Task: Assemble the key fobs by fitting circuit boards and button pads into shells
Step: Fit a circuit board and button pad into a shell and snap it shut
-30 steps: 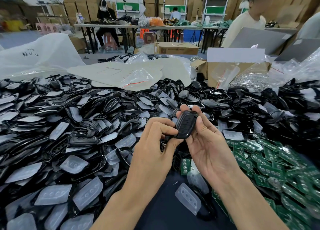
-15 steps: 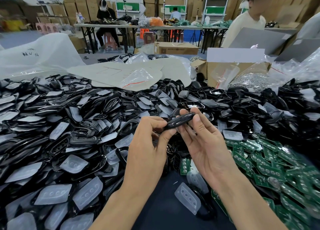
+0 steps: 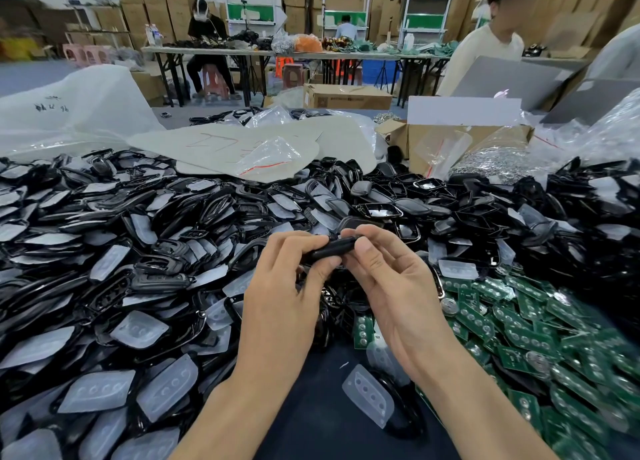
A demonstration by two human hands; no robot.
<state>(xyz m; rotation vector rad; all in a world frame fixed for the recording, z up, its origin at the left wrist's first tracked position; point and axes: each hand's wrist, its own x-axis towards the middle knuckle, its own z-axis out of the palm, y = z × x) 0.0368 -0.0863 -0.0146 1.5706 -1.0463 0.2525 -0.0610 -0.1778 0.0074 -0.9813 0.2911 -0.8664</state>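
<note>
The key fob has been turned from button-face-up to edge-on, and is now pinched, seemingly along its seam, between the left hand and right hand.

Shells heaped left and behind, circuit boards right, cardboard box behind them.

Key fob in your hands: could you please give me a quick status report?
Left hand and right hand both pinching the black key fob, held edge-on. Nothing blocking it. Circuit boards heaped at right, button pads at left.
</note>
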